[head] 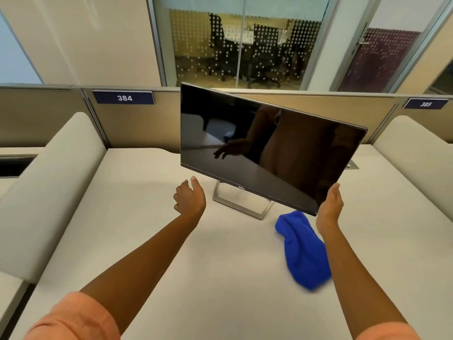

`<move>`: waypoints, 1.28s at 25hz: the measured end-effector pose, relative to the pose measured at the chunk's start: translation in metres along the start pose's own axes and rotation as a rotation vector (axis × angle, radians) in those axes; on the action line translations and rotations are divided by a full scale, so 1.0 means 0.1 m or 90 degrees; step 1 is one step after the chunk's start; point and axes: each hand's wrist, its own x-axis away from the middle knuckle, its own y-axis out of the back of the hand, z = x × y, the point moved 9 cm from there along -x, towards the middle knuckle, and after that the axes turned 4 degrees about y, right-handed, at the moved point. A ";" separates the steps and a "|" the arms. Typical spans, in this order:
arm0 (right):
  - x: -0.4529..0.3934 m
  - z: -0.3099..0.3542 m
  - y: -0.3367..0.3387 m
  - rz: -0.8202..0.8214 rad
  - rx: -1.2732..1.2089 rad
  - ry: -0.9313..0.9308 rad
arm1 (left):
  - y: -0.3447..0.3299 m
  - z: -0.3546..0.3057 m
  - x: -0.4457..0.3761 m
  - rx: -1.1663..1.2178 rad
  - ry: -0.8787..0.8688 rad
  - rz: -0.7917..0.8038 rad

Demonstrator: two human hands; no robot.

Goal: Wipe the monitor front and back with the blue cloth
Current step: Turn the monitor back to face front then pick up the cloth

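Note:
A black flat monitor (264, 146) with its dark screen facing me stands on a silver frame stand (241, 201) in the middle of the white desk (152, 241). The screen is tilted, its right side lower. My right hand (328, 208) presses flat against the screen's lower right corner, fingers straight. My left hand (190, 196) hovers near the lower left corner, fingers apart, holding nothing and not touching the screen. The blue cloth (302, 249) lies bunched on the desk, below the monitor's right corner and just left of my right forearm.
Padded beige dividers rise on the left (51, 187) and right (414, 153) of the desk. A partition with number plates 384 (123, 97) and 385 (425, 104) runs behind the monitor. Beyond it, glass walls show a room with chairs.

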 end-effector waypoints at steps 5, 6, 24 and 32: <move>-0.20 0.00 -0.08 -0.033 -0.006 -0.040 | 0.01 -0.02 -0.33 0.017 -0.009 0.024; -0.23 0.00 -0.10 -0.038 -0.010 -0.050 | -0.01 0.00 -0.37 0.029 0.000 0.031; -0.99 -0.08 -0.84 0.115 -0.078 -0.227 | -0.32 0.30 -0.24 0.464 0.254 -0.066; -0.85 -0.14 -1.09 0.160 -0.079 -0.229 | -0.07 0.27 -0.39 0.501 0.255 -0.111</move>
